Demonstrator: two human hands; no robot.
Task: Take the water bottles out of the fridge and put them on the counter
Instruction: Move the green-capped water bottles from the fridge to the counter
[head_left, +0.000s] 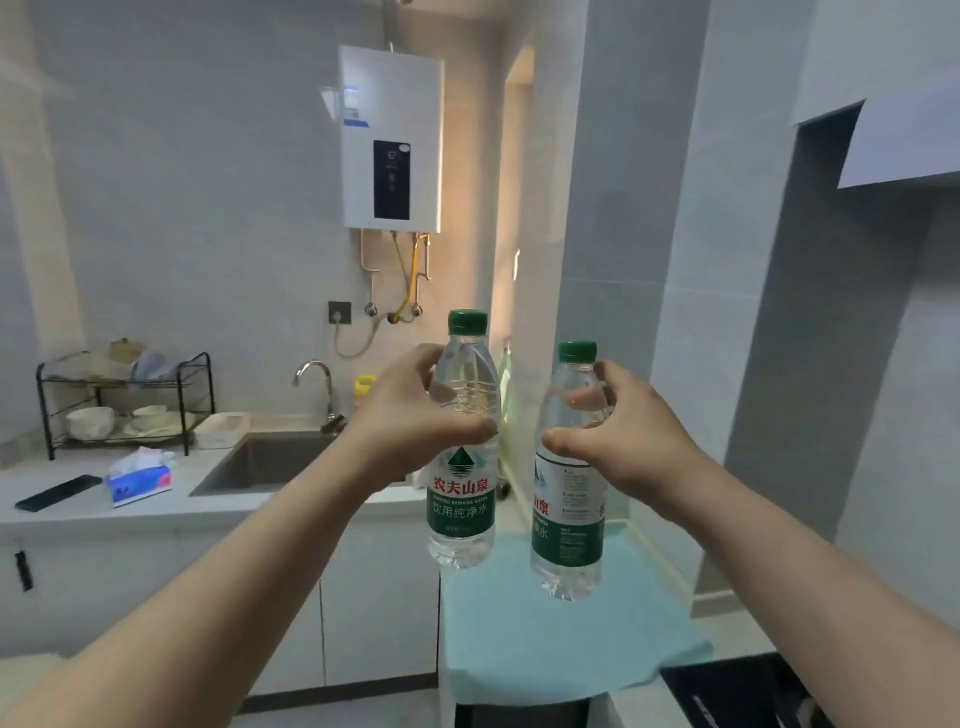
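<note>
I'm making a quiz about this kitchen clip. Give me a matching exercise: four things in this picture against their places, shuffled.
Things: 1 tissue box; 2 water heater; 3 white bowl; 4 higher water bottle.
Places: A in the left hand; B on the wall; C in the black rack; D on the counter, left of the sink.
Pairs: 1-D, 2-B, 3-C, 4-A.

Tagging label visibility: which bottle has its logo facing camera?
The bottle in the left hand, held higher; the other bottle, in the right hand, shows mostly fine print.
</note>
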